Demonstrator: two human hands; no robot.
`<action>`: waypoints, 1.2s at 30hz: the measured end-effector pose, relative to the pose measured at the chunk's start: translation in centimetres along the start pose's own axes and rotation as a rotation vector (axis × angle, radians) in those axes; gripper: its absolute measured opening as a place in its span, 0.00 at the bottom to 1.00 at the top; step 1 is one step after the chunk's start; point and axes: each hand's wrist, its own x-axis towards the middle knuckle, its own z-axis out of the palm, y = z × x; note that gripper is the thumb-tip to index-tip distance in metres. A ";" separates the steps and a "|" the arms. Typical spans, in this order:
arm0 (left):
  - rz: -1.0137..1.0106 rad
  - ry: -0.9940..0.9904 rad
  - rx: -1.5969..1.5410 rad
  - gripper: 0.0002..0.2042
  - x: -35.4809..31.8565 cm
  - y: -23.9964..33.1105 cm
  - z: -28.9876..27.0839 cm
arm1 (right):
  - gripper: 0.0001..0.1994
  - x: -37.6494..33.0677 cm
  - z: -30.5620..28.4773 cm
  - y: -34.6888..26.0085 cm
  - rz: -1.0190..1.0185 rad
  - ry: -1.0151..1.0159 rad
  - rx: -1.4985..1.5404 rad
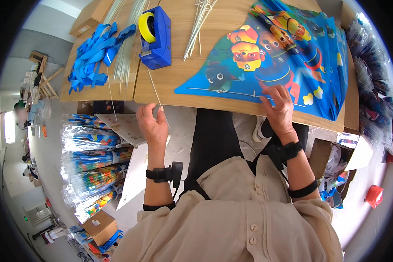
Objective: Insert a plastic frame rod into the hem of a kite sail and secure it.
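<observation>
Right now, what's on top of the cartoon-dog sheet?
On the cartoon-dog sheet, a thin white rod lies near the front edge, partly covered by the right hand. Anything inside the sheet's folds can't be seen.

Bare hands: two, left hand (pixel 153 124) and right hand (pixel 278 109)
Blue plastic tape dispenser (pixel 163 39): one
Round yellow tape roll (pixel 143 29): one
Tangled heap of flat blue ribbon (pixel 85 63): one
Thin straight pale rods (pixel 124 56): many, too overlapped to count
Glossy blue cartoon-printed sheets (pixel 275 56): layered, number unclear
</observation>
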 end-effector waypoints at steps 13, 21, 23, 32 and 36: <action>-0.772 -0.424 -1.014 0.08 -1.0 1.0 -1.3 | 0.03 0.6 6.4 -9.9 0.034 -0.454 0.675; -0.745 -0.784 -0.924 0.05 -7.0 4.3 -7.1 | 0.08 -1.6 11.0 -15.8 0.359 -0.784 1.036; -0.773 -0.876 -0.933 0.04 -7.8 3.7 -7.9 | 0.07 -1.9 10.5 -16.3 0.419 -0.865 1.055; -0.485 -0.542 -0.809 0.08 1.1 -1.1 -9.5 | 0.08 -2.8 9.2 -17.1 0.628 -0.999 1.130; -0.334 -0.361 -0.768 0.11 7.9 -1.2 -6.9 | 0.09 -2.7 9.6 -17.2 0.652 -0.974 1.162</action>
